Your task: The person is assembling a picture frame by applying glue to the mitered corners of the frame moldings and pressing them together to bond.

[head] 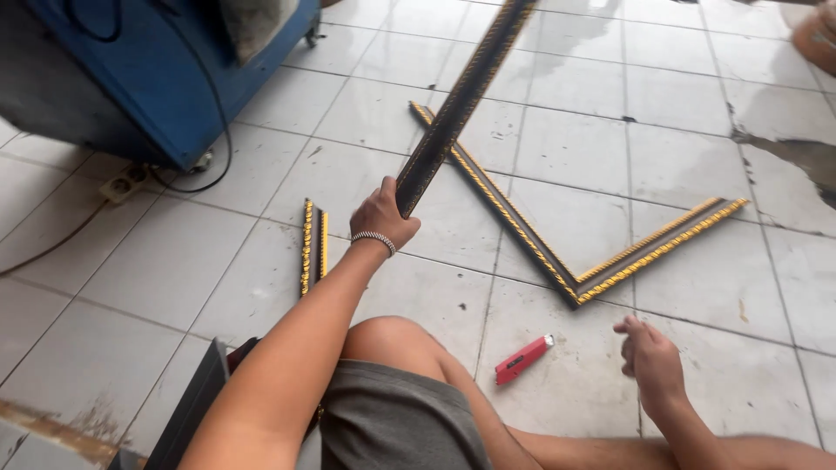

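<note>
White tiled floor (610,148), wet patches toward far right. Blue machine (165,78) at upper left, black cable trailing to a power strip (126,183) on the tiles.

L-shaped frame corner (570,283), dark with gold rope edging, flat on floor ahead; one arm running up-left, the other up-right, joined at the mitre near centre.

Long frame moulding strip (457,104), same dark-and-gold pattern, raised off the floor, slanting up and away to the top edge. Lower end inside left hand (383,218), grip closed fully round it, beaded bracelet at wrist.

Short moulding offcut (313,246) flat on tiles just left of that hand, below it.

Right hand (651,361) low at right, fingers loosely spread, holding nothing, hovering above floor.

Red utility knife (524,359) on tiles between bent knee and right hand, untouched.
</note>
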